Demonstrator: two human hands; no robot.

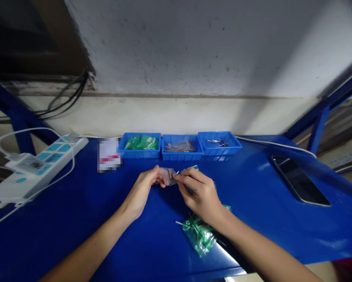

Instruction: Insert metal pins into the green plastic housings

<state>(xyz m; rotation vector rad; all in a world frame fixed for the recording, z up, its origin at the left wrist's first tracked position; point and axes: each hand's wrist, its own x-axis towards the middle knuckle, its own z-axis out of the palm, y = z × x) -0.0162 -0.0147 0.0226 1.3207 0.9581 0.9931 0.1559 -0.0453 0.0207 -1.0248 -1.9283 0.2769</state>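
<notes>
My left hand (142,190) and my right hand (200,192) meet over the middle of the blue table (76,219). Both pinch a small clear plastic bag (167,175) between them. A thin metal pin sticks out of the bag at the right fingertips. Under my right wrist lies a green plastic bag (200,234) with metal pins in it, and a loose pin pokes out to its left. Another green bag shows partly behind my right hand.
Three small blue trays stand in a row at the back: one with green bags (140,145), one with clear bags (182,148), one with metal pins (220,143). A white power strip (37,166) lies at the left, a phone (299,180) at the right, a white card (108,154) beside the trays.
</notes>
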